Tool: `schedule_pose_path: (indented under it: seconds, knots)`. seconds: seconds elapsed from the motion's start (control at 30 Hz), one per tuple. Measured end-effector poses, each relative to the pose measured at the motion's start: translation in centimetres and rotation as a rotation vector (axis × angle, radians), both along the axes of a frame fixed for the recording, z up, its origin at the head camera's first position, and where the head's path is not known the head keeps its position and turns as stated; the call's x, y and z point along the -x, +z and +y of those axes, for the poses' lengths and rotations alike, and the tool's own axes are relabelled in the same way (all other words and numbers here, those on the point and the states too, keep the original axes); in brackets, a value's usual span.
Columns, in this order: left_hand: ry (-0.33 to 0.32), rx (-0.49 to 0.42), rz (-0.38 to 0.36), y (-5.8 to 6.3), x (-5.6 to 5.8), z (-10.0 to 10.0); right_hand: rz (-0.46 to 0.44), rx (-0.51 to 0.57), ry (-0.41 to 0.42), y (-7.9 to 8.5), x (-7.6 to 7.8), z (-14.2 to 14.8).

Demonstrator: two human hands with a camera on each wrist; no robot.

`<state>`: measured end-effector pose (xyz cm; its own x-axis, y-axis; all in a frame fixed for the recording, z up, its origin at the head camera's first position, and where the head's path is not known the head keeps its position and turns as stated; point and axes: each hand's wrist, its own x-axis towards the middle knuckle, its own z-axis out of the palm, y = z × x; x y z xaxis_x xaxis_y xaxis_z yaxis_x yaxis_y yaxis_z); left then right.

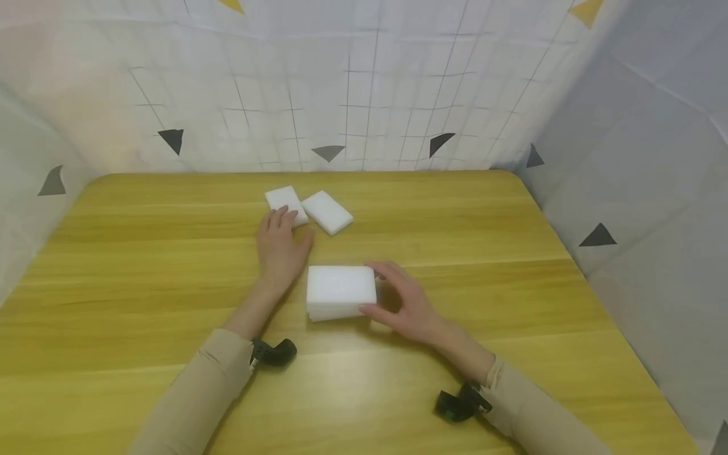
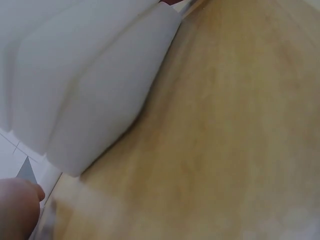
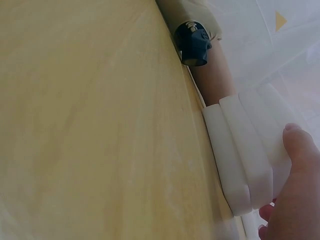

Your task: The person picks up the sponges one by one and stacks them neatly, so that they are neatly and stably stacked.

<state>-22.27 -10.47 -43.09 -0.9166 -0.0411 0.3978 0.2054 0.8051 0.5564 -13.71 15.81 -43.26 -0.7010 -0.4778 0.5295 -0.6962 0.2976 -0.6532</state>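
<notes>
The right hand [image 1: 406, 303] grips a stack of white slabs [image 1: 341, 287] at its right end, thumb on the near side, fingers towards the far corner. The stack rests on the wood-grain tabletop [image 1: 455, 221], layers slightly offset. The left hand [image 1: 280, 249] lies with fingers loosely extended over a loose white slab [image 1: 282, 197], thumb spread aside. A second loose slab [image 1: 328, 213] lies flat just right of it, beyond the stack.

Left bare hand [image 1: 282, 249] farther forward, palm down, thumb apart from fingers. Right bare hand [image 1: 408, 303] pinching, thumb opposite fingers. Beige-sleeved forearms [image 1: 196, 385] both angle inward.
</notes>
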Motion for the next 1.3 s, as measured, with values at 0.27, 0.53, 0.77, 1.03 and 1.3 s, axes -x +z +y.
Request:
schedule_pose_path:
  seconds: [0.27,0.53,0.77,1.03,1.3]
  knots:
    - [0.015,-0.077,0.035,0.01,-0.23,0.08,-0.01,-0.003,0.004,0.04,-0.02,-0.04]
    - [0.053,-0.172,0.003,-0.1,-0.19,0.19,-0.016,-0.006,0.004,0.03,-0.03,0.06]
    - [0.076,-0.22,-0.013,-0.21,-0.18,0.04,-0.007,-0.009,0.003,0.0,0.03,0.07]
    - [0.06,-0.254,-0.091,-0.22,-0.14,-0.05,-0.015,-0.011,0.001,0.11,-0.04,0.01]
    - [0.055,-0.258,-0.124,-0.3,0.01,0.03,-0.005,-0.008,0.002,0.11,-0.03,-0.02]
